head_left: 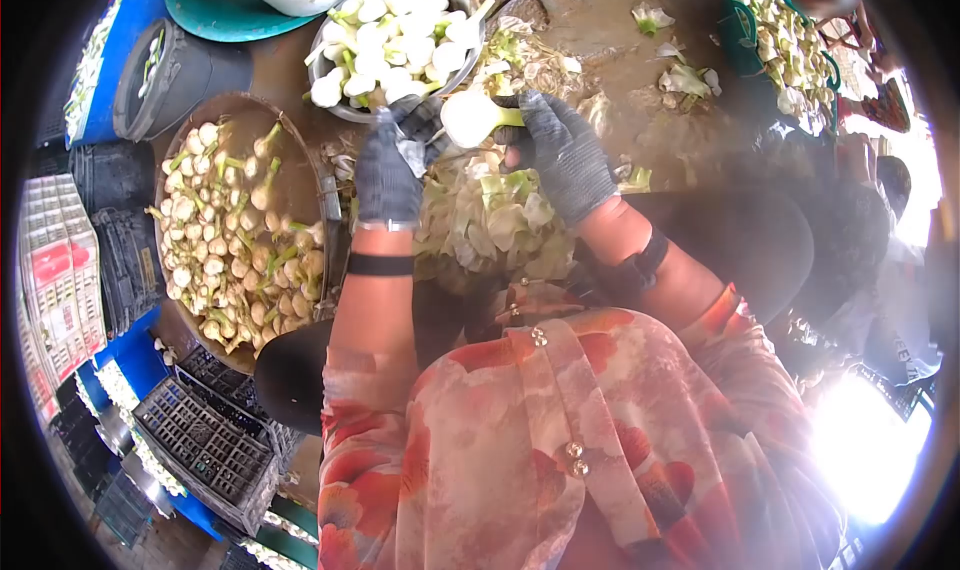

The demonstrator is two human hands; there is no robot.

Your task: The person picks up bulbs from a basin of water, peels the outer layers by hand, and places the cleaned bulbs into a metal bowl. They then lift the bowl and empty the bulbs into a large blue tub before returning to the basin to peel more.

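A peeled white garlic bulb (pixel 467 120) with a short green stem is held out in front of me. My right hand (pixel 568 160), in a dark grey glove, is closed on its stem, thumb and fingers pinching from the right. On the bulb's other side is my left hand (pixel 388 170), gloved too, with its fingers curled. A small pale, shiny piece (pixel 412 157) shows at those fingers; I cannot make out what it is. Just beyond, a metal bowl (pixel 350 113) is heaped with peeled garlic bulbs (pixel 395 45). Loose garlic skins (pixel 500 215) lie piled below my hands.
To the left stands a wide tub (pixel 322 160) of unpeeled garlic bulbs (pixel 240 240). Black crates (pixel 205 435) sit at lower left. A green basin (pixel 205 10) is at the top, and a green basket (pixel 742 45) of garlic at upper right, near another person (pixel 880 45).
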